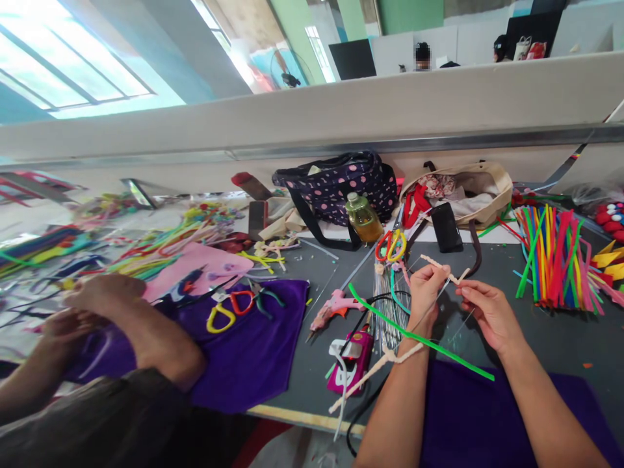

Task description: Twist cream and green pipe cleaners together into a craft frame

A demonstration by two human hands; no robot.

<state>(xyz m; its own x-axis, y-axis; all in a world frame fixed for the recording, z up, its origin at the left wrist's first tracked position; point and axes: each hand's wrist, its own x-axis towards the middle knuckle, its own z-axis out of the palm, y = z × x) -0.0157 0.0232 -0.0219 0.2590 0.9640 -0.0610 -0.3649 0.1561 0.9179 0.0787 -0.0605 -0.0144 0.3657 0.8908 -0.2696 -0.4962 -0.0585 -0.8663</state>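
My left hand (429, 292) pinches a beige pipe cleaner (431, 261) bent into an angled shape. My right hand (487, 311) grips the other end of it between thumb and fingertips, just to the right. A thin pale strand runs down from the left fingers. Across my left wrist slants a bright green pipe cleaner (453, 357). Another beige pipe-cleaner piece (365, 379), knotted in the middle, shows beside that forearm. Beyond the left hand lie thin clear sticks (386, 312). A purple cloth (453, 416) lies under my forearms.
Left of my hands are a pink glue gun (336, 305), a magenta device (353, 364) and scissors (390, 246). A phone (446, 227), a bottle (363, 218) and bags stand behind. Colourful pipe cleaners (556, 260) are at right. A co-worker's arms (151, 331) are at left.
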